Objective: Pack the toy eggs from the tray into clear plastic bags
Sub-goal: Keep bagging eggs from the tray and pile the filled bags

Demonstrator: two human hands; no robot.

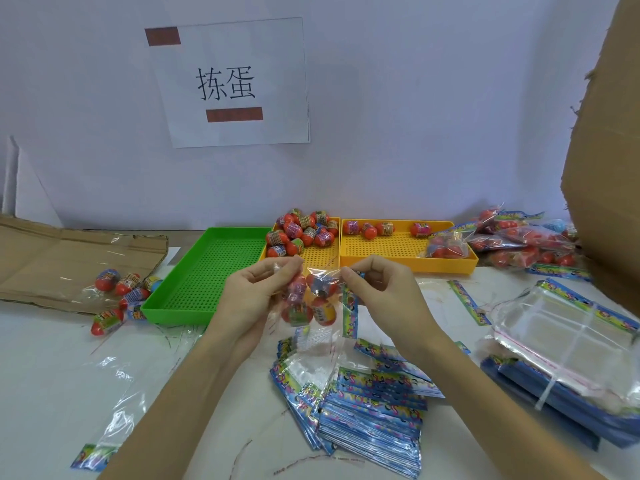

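Hands at centre, raised above the bench. Left hand (pixel 254 289) is pinched on the upper left edge of a clear plastic bag (pixel 313 299); right hand (pixel 375 284) is pinched on the upper right edge, where a printed blue header strip hangs down. Mouth is stretched between the two pinches, probably so it can be folded and sealed. Several red-orange toy eggs with printed wrap bands (pixel 323 315) are seen inside, hanging as a clump at the bottom of the bag; exact count cannot be told.

Below the hands, a fanned stack of flat empty bags with blue printed headers (pixel 367 403) is kept within reach for the next pick. Behind, a yellow perforated plastic tray (pixel 320 258) is loaded with loose eggs at its far end; this is judged to be the supply. A second yellow perforated tray (pixel 391 247) carries a few eggs and one filled bag. A green perforated plastic tray (pixel 204 271) is set to the left. Filled bags are piled at far right (pixel 526 240), likely the output pile. A few loose eggs (pixel 119 292) lie at left by flattened brown cardboard (pixel 62 258).

Judgement: current bag loaded, closure pending.
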